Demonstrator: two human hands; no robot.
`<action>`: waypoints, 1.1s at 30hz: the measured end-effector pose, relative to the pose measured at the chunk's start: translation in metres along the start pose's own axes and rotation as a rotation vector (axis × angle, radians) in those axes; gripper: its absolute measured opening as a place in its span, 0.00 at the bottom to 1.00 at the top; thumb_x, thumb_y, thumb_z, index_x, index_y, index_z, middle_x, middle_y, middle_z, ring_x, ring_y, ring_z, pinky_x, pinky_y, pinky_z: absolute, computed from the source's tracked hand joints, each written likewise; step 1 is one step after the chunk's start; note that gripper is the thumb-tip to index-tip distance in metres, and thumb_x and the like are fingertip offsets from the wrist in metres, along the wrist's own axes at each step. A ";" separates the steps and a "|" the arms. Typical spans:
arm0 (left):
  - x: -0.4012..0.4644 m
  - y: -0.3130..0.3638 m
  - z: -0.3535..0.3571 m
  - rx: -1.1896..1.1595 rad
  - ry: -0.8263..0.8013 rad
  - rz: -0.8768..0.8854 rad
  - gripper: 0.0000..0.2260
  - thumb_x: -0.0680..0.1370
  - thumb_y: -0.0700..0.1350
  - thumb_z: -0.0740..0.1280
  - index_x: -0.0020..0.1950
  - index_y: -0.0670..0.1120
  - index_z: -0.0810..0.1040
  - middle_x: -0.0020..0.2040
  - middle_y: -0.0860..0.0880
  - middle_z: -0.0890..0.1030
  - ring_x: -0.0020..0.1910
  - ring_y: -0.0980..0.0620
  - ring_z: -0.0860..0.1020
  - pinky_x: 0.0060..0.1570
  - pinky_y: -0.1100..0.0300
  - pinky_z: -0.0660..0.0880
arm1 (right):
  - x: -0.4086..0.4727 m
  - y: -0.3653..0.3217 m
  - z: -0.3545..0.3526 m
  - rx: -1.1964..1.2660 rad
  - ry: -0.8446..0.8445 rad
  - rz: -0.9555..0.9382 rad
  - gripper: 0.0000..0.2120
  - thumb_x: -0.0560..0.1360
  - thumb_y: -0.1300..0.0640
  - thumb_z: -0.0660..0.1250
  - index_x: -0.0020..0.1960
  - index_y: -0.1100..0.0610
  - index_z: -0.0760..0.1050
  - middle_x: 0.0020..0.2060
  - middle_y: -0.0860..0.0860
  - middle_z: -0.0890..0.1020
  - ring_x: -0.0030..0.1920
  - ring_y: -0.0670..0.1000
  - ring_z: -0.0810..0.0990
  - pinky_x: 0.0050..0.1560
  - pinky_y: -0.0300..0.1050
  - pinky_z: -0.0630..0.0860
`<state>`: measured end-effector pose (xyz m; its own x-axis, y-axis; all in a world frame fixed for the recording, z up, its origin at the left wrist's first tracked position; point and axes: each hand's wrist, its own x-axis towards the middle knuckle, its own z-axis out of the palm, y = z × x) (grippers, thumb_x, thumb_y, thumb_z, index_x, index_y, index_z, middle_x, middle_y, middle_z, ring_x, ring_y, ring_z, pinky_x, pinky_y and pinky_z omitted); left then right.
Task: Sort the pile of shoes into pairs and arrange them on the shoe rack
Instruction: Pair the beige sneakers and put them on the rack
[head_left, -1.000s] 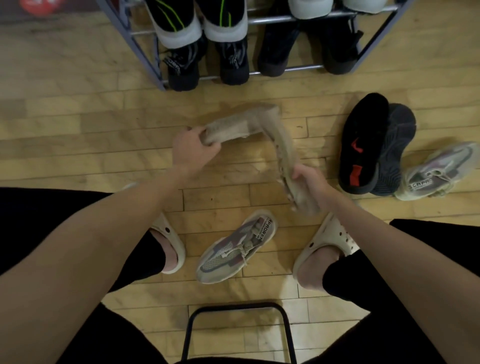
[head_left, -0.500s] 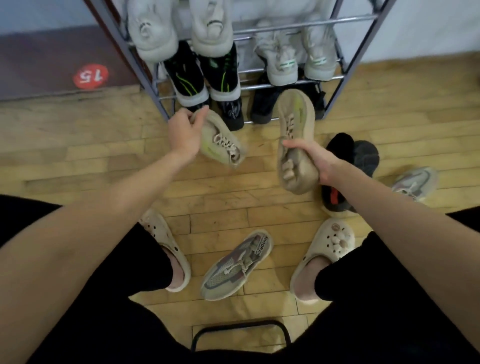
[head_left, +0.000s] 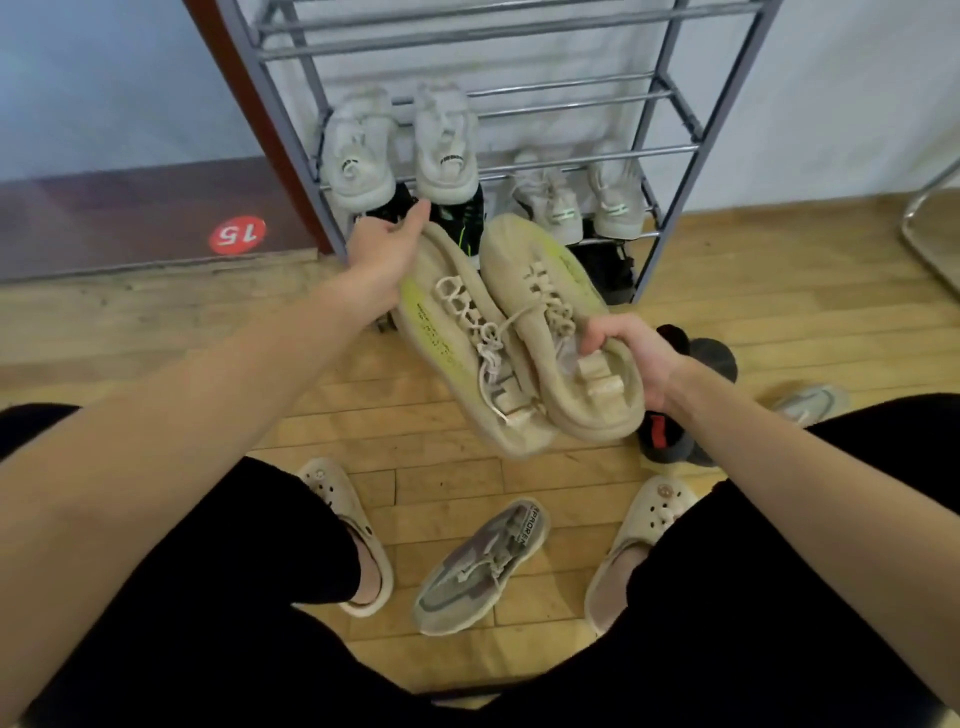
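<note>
Head view: my left hand (head_left: 382, 249) grips one beige knit sneaker (head_left: 457, 332), right hand (head_left: 631, 358) grips its mate (head_left: 558, 322), side by side before grey metal shoe rack (head_left: 670, 150). Pale pairs and dark shoes already shelved. Left on wooden floor (head_left: 156, 332): grey-mauve trainer (head_left: 483, 566) near, another far right (head_left: 810, 405), black pair (head_left: 691, 364).

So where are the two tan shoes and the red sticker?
left tan shoe (head_left: 457, 332), head view, on its laces
right tan shoe (head_left: 524, 260), head view, on its toe
red sticker (head_left: 237, 235), head view, on its middle
</note>
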<state>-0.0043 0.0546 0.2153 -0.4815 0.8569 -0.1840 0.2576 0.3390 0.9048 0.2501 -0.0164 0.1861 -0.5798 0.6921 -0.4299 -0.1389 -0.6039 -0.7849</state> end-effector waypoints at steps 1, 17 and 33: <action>-0.001 0.004 0.001 -0.008 -0.009 -0.019 0.25 0.74 0.59 0.69 0.30 0.47 0.60 0.29 0.49 0.63 0.28 0.52 0.67 0.35 0.55 0.64 | -0.003 0.001 0.002 0.013 -0.001 0.004 0.16 0.63 0.63 0.58 0.47 0.63 0.78 0.39 0.56 0.82 0.38 0.54 0.81 0.42 0.44 0.79; -0.023 0.033 0.006 -0.459 -0.227 -0.269 0.34 0.67 0.56 0.76 0.69 0.44 0.72 0.54 0.45 0.83 0.46 0.50 0.84 0.34 0.59 0.80 | -0.011 0.009 -0.004 0.276 0.117 -0.053 0.22 0.75 0.65 0.52 0.34 0.61 0.83 0.32 0.54 0.83 0.31 0.51 0.82 0.34 0.41 0.80; -0.076 -0.021 0.025 -0.585 -0.428 -0.364 0.30 0.69 0.48 0.73 0.69 0.48 0.67 0.62 0.43 0.77 0.57 0.43 0.79 0.48 0.47 0.80 | -0.001 -0.013 -0.003 0.398 0.253 -0.199 0.14 0.66 0.62 0.59 0.42 0.63 0.83 0.37 0.55 0.84 0.36 0.52 0.84 0.40 0.44 0.82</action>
<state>0.0479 -0.0082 0.2004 -0.0579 0.8462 -0.5297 -0.3902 0.4692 0.7922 0.2549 -0.0084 0.1951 -0.3051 0.8533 -0.4229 -0.5503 -0.5204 -0.6530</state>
